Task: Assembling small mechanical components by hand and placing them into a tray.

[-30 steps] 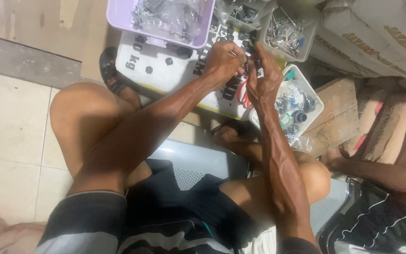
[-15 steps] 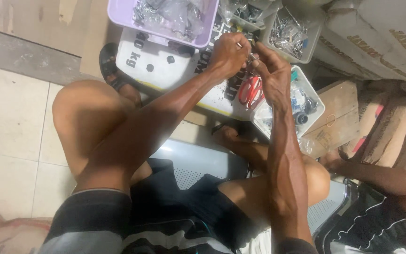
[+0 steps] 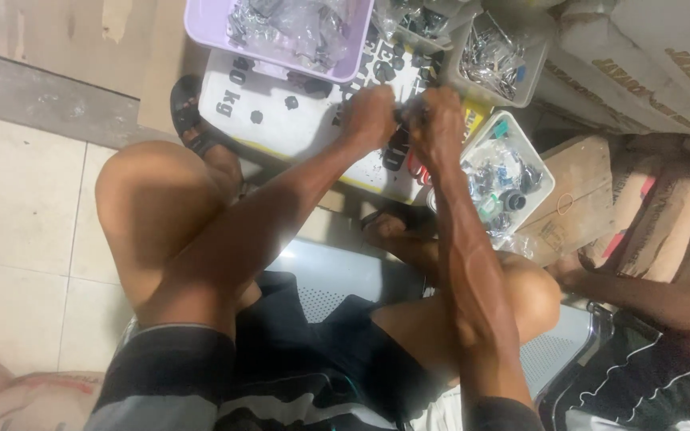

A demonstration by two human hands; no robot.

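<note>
1. The person sits on a metal bench (image 3: 337,275) with both arms stretched forward over a white sheet (image 3: 297,120) on the floor. The left hand (image 3: 370,116) and the right hand (image 3: 438,121) meet, knuckles nearly touching, above that sheet.

2. A small dark part (image 3: 403,114) sits between the two hands, right where the fingertips come together. Both sets of fingers are curled tight and appear clamped on it; what kind of part it is cannot be told.

3. To do this step well, the person would likely keep one hand as the steady holder and let the other do the turning or pressing, with wrists close so the part does not slip.

4. Working low over the sheet seems wise: a dropped piece would land among the loose dark bits there, not on the tiles.

5. Supplies lie within reach: a purple tub (image 3: 277,36) of bagged pieces ahead, a clear tub (image 3: 498,56) of metal bits beyond the right hand, and a white tray (image 3: 505,179) of mixed parts just beside the right forearm.

6. Another person's arm (image 3: 648,295) rests at the right, well apart from the work.
</note>
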